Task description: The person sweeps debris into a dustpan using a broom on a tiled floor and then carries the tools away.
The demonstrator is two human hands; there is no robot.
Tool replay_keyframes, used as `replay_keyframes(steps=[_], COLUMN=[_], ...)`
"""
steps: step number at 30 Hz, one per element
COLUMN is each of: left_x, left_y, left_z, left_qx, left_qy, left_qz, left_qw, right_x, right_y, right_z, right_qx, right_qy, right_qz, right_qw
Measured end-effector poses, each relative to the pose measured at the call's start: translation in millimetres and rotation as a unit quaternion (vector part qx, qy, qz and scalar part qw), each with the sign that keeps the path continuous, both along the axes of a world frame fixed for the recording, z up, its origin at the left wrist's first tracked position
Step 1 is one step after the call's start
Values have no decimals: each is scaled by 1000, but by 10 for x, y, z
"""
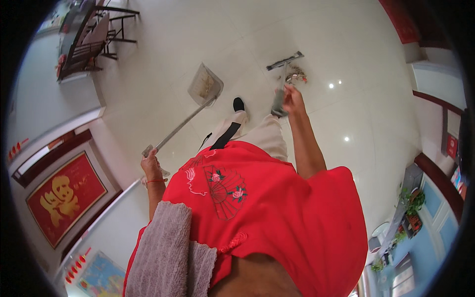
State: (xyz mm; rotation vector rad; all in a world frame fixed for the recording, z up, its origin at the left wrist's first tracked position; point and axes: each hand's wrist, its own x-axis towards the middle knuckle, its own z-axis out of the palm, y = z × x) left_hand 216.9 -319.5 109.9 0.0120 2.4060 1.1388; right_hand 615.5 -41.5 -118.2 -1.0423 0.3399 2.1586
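My left hand [150,165] is closed around the top of the long handle of a dustpan [205,86]. Brownish debris lies in the pan, which is out on the floor to the left of my feet. My right hand [293,99] grips the handle of a broom [285,60] with a narrow, dark-edged head. Just beside that head, on its near side, sits a small pile of sweepings [297,75] with some red bits in it. A grey towel [167,245] hangs over the front of my red top.
Pale glossy floor tiles [334,118] surround my feet. A dark table with chairs [89,48] stands at the upper left. Potted plants [415,202] are at the lower right, and a framed red picture [68,198] hangs on the left wall.
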Motion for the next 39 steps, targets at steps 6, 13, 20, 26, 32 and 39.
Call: replay_keyframes(steps=[6,13,20,26,32,39], left_x=[679,674,224,-274,-435,-211], left_y=[-427,-610,-1210,-1737,-1822,-2052], left_z=[202,178,9,-200,-142,-38], left_qx=[2,-30,-47,-96,-98,-134], left_qy=[35,52,33,30,69,80], left_qz=[65,80,122,165,101,100], left_qw=[997,995,991,981,988,983], right_x=[-177,256,366,-229,-1475,-1400], right_y=[227,-190,-731,-1259,-1448,-1364], right_z=[175,388,689,602,212,-43], right_qx=[-19,-213,-119,-98,-152,-56], right_qy=[143,191,18,76,101,-48], right_qz=[18,-22,79,203,287,432], right_qw=[989,958,990,971,940,899])
